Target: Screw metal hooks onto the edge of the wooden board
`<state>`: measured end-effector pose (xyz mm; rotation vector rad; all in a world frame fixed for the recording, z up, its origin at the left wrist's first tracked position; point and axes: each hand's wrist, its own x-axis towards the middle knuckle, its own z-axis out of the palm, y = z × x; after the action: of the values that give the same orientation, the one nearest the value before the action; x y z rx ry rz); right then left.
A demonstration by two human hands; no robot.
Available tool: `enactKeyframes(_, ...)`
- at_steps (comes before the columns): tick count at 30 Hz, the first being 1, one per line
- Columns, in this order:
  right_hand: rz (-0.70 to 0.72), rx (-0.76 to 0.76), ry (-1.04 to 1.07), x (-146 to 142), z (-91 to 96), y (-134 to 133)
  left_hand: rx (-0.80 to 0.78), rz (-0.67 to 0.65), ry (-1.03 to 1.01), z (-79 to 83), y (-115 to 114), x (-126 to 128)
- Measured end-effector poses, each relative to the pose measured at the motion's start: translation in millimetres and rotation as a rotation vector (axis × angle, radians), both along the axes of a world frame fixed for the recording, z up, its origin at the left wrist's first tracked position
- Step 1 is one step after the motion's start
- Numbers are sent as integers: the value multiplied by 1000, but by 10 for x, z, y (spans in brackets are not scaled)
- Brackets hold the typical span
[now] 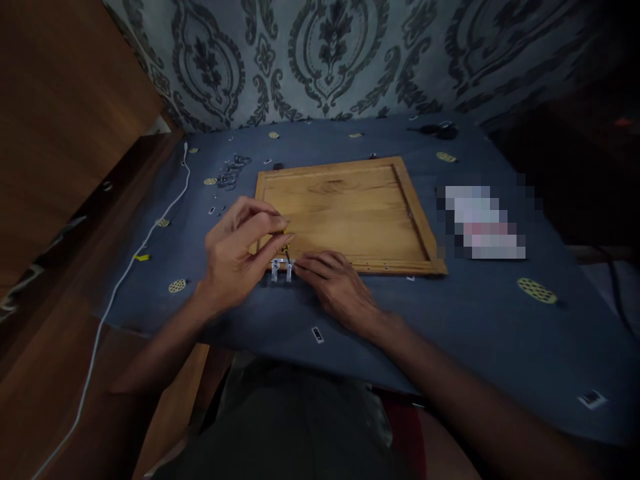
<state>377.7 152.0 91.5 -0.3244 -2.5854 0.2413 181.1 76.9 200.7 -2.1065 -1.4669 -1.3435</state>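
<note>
A shallow wooden tray [420,220] lies on a blue patterned cloth [450,320]. At its near left corner stands a small metal bracket-like part [281,269] with two prongs. My left hand [235,253] hovers over it, thumb and fingers pinched on a thin dark tool or screw that I cannot make out. My right hand [333,280] lies low on the cloth, fingertips pressed against the metal part's right side.
A white cable [150,233] runs along the cloth's left edge beside a wooden cabinet [60,133]. Small metal rings and bits [233,172] lie at the back left. A blurred pale object [483,223] sits right of the tray. Dark scissors-like item [437,130] lies by the wall.
</note>
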Motion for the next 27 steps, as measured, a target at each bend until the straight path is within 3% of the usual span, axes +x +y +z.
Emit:
enactKeyframes(3, 1, 8, 12, 1, 6, 0, 30, -34, -10, -5, 24, 41)
enactKeyframes(11, 11, -2, 51, -12, 6, 2, -93, -141, -45, 53, 87, -26)
enactKeyframes(20, 9, -22, 39, -14, -23, 4, -130, -271, -20, 124, 172, -128)
enactKeyframes(27, 10, -13, 40, -15, -16, 16, -171, -310, -21, 142, 200, -157)
